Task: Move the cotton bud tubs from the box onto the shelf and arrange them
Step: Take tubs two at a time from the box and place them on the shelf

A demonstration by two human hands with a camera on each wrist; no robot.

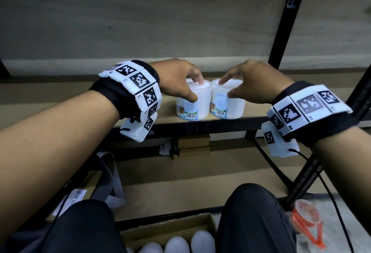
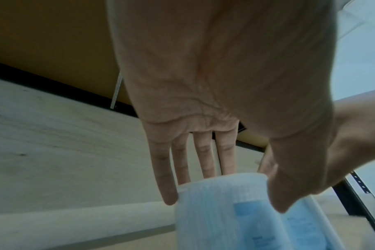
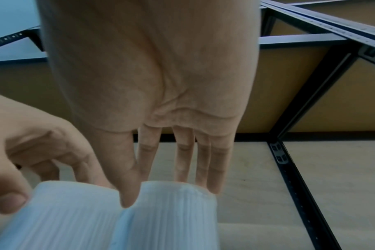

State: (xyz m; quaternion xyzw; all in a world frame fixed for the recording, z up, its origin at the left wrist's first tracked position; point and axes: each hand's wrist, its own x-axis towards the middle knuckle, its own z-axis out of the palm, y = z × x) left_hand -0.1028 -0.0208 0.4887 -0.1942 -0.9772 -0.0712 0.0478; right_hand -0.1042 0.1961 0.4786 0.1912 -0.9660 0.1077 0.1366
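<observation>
Two white cotton bud tubs with blue labels stand side by side near the front edge of the shelf [image 1: 60,96]. My left hand [image 1: 197,90] holds the left tub [image 1: 197,102] from above, thumb on its front wall and fingers over the lid. My right hand [image 1: 225,88] holds the right tub [image 1: 234,104] the same way. In the left wrist view my left hand [image 2: 225,203] straddles the left tub [image 2: 214,219]. In the right wrist view my right hand [image 3: 170,196] straddles the right tub [image 3: 171,219], touching the left tub [image 3: 64,219]. The cardboard box [image 1: 166,226] sits between my knees with several white tubs [image 1: 176,244] inside.
A black upright post [image 1: 285,22] stands to the right of the tubs. The board of the shelf above [image 3: 343,101] hangs overhead. Small cardboard boxes [image 1: 193,146] lie on the lower shelf. An orange and clear object [image 1: 305,218] lies on the floor at the right.
</observation>
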